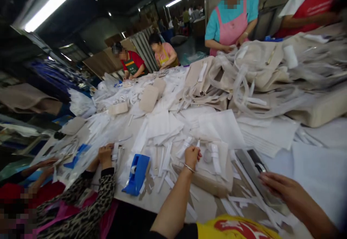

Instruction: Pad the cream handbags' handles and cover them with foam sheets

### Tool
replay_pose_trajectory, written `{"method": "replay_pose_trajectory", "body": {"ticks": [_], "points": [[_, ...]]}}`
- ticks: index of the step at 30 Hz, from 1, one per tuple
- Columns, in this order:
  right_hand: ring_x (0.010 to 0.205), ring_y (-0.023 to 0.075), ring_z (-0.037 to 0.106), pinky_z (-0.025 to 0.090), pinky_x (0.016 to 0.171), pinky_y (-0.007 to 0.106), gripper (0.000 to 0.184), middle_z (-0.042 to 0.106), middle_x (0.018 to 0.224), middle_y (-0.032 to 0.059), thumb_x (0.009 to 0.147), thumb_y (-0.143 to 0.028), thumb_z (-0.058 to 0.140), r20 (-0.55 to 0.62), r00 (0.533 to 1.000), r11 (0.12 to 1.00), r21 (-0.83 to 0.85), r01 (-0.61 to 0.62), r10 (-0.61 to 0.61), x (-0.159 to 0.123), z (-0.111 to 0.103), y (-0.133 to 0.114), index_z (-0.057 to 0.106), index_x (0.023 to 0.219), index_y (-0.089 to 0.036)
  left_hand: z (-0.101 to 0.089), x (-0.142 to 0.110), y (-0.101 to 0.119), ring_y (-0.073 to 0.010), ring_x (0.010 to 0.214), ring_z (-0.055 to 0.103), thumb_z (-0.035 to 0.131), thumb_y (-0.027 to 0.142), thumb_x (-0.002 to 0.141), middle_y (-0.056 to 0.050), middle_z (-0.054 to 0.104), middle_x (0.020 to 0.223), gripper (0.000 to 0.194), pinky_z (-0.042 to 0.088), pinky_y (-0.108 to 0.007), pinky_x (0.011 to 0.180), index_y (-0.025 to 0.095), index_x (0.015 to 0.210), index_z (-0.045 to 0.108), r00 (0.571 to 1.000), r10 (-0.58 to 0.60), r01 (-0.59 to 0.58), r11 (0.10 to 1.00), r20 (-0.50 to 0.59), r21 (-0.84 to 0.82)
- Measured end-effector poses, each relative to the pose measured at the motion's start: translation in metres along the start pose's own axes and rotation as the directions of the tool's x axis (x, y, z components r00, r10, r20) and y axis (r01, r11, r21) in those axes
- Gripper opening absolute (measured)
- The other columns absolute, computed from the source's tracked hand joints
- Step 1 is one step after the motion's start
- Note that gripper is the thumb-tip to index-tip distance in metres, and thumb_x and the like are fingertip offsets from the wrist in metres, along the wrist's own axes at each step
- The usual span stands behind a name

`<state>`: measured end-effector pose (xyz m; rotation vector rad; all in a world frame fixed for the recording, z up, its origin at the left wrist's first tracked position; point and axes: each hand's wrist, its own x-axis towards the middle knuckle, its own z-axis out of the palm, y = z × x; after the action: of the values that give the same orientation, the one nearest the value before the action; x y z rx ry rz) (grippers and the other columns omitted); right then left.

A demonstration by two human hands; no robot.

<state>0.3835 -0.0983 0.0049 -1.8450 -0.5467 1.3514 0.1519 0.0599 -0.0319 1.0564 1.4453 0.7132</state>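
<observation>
My left hand [192, 156], with a bracelet at the wrist, is closed in a pinch above a beige bag [207, 185]. A small white strip [198, 143] sticks up from its fingertips. The bag lies on its side, with white-wrapped handles [215, 159] on top. To the right, my right hand [276, 185] has its fingers stretched out, with the tips at the tape roll of a long grey tape dispenser [251, 159]. Whether they press on it is unclear. White paper strips and sheets [223, 125] lie around both hands.
A blue tape dispenser [137, 174] stands left of my left arm. Beige bags [260, 65] are heaped at the back right. A co-worker's hands [105, 154] work close by on the left. Other people stand across the table.
</observation>
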Motion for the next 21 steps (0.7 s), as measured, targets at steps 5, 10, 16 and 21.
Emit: {"method": "replay_pose_trajectory", "body": {"ticks": [5, 10, 16, 21], "points": [[0.043, 0.0048, 0.041, 0.028, 0.038, 0.018, 0.021, 0.056, 0.055, -0.0001, 0.061, -0.034, 0.062, 0.395, 0.91, 0.992, 0.041, 0.118, -0.124, 0.054, 0.105, -0.066, 0.058, 0.061, -0.014, -0.004, -0.001, -0.008, -0.007, 0.037, 0.041, 0.038, 0.026, 0.074, 0.002, 0.049, 0.046, 0.021, 0.031, -0.02, 0.041, 0.014, 0.064, 0.052, 0.995, 0.096, -0.094, 0.979, 0.002, 0.182], [0.037, 0.0039, 0.035, 0.018, 0.033, 0.017, 0.016, 0.05, 0.046, -0.0023, 0.06, -0.027, 0.058, 0.43, 0.899, 0.976, -0.151, 0.157, -0.078, 0.087, 0.174, -0.093, 0.053, 0.054, -0.013, -0.008, -0.005, -0.011, -0.0124, 0.051, 0.05, 0.035, 0.027, 0.079, -0.005, 0.055, 0.055, 0.027, 0.034, -0.024, 0.051, 0.015, 0.063, 0.054, 0.951, 0.308, -0.24, 0.81, -0.04, 0.535], [0.032, 0.0045, 0.032, 0.018, 0.031, 0.018, 0.011, 0.047, 0.038, -0.0027, 0.059, -0.017, 0.053, 0.364, 0.931, 0.914, -0.387, 0.121, 0.031, 0.106, 0.185, -0.083, 0.051, 0.048, -0.014, -0.007, -0.009, -0.018, -0.0201, 0.064, 0.055, 0.028, 0.023, 0.082, -0.013, 0.059, 0.069, 0.029, 0.032, -0.028, 0.054, 0.013, 0.08, 0.055, 0.902, 0.431, -0.249, 0.513, 0.004, 0.821], [0.03, 0.0051, 0.032, 0.02, 0.031, 0.019, 0.013, 0.046, 0.037, -0.0022, 0.057, -0.014, 0.052, 0.343, 0.938, 0.866, -0.482, 0.131, 0.049, 0.114, 0.189, -0.08, 0.049, 0.045, -0.015, -0.005, -0.012, -0.02, -0.0224, 0.069, 0.055, 0.023, 0.014, 0.081, -0.013, 0.058, 0.074, 0.031, 0.034, -0.029, 0.056, 0.013, 0.086, 0.053, 0.884, 0.454, -0.271, 0.314, 0.106, 0.91]]}}
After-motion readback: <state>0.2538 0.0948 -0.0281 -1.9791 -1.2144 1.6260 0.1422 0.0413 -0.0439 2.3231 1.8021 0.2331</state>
